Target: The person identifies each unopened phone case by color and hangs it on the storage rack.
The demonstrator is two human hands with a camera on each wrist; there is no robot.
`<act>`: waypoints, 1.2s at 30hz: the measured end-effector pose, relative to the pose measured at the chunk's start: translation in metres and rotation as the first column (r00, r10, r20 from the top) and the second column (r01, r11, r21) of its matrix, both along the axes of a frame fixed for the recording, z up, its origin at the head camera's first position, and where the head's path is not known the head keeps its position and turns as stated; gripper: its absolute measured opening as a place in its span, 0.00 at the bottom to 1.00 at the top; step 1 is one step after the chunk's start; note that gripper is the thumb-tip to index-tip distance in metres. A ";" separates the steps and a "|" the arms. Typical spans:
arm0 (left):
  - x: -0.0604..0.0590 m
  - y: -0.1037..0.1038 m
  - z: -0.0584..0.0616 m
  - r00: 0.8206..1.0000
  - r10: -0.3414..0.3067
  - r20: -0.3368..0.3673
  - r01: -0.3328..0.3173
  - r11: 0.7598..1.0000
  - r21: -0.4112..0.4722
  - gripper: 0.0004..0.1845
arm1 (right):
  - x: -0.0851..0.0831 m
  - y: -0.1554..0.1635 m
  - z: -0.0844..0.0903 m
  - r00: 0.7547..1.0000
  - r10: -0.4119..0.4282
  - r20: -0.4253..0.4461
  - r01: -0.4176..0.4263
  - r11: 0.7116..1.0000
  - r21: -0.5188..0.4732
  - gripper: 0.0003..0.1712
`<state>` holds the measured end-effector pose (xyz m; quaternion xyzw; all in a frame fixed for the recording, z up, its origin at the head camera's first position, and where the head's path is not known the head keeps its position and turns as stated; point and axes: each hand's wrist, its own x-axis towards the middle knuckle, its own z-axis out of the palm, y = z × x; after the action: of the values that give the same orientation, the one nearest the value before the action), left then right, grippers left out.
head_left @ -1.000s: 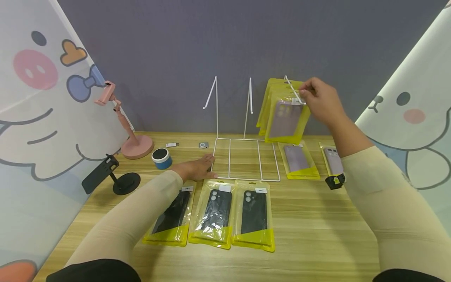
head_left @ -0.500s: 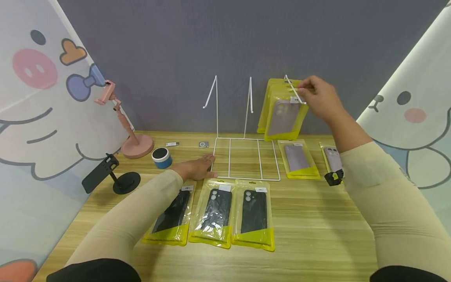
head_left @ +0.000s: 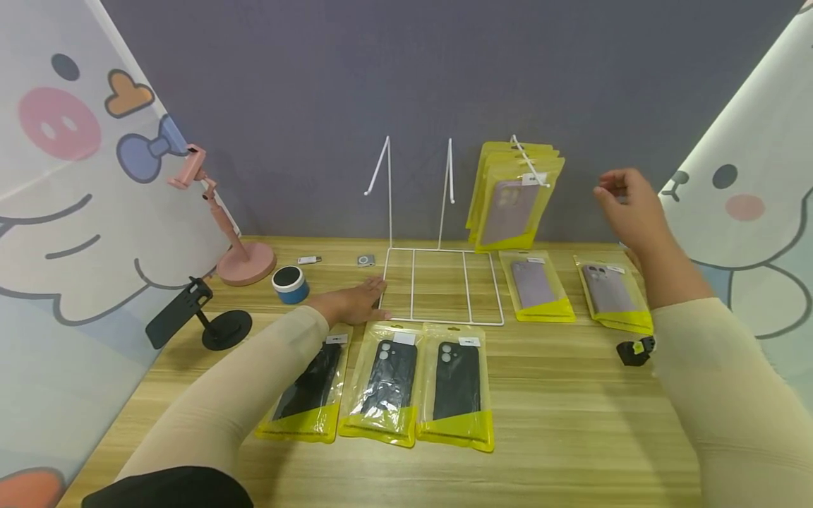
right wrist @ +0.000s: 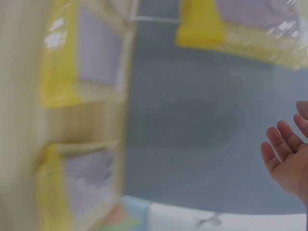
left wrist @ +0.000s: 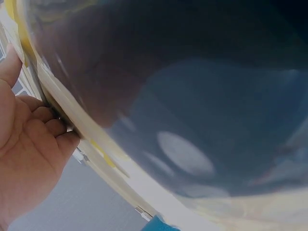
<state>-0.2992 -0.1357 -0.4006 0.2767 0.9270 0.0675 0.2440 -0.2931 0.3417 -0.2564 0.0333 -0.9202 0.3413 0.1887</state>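
Observation:
My left hand (head_left: 357, 302) rests at the left side of the white wire rack's base (head_left: 444, 322), thumb and fingers spread over its corner. In the left wrist view the fingers (left wrist: 55, 126) lie slightly bent against the surface. My right hand (head_left: 635, 208) is in the air right of the rack, fingers loosely bent and holding nothing; in the right wrist view its fingers (right wrist: 279, 144) are apart from every pack. Several yellow-edged bags with purple phone cases (head_left: 508, 212) hang on the rack's right hook (head_left: 528, 161). Its left hook (head_left: 377, 166) and middle hook (head_left: 452, 173) are bare.
Two bagged purple phone cases (head_left: 535, 283) (head_left: 610, 289) lie right of the rack. Three bagged black phone cases (head_left: 457, 381) lie in front. At left stand a pink phone stand (head_left: 246, 263), a black stand (head_left: 226, 329) and a blue-white round jar (head_left: 291, 285).
My right hand has let go of the front hanging bag and moved right, away from the hook. The bag hangs on the hook by itself. My left hand has stayed in place.

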 end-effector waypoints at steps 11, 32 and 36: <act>0.000 0.000 -0.001 1.000 0.019 0.013 -0.019 1.000 -0.003 0.47 | 0.023 0.067 -0.092 0.971 0.000 0.237 -0.057 0.970 0.234 0.35; -0.002 0.001 -0.003 1.000 0.010 0.020 -0.010 1.000 0.004 0.48 | 0.058 0.074 -0.129 0.870 0.042 0.491 -0.287 0.853 0.436 0.25; -0.003 0.000 -0.005 1.000 0.017 0.015 -0.017 1.000 -0.002 0.48 | 0.066 0.066 -0.112 0.803 0.112 0.585 -0.414 0.811 0.414 0.19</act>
<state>-0.3019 -0.1354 -0.4053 0.2681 0.9276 0.0706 0.2505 -0.2272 0.4076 -0.3682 0.1198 -0.9777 0.0973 -0.1426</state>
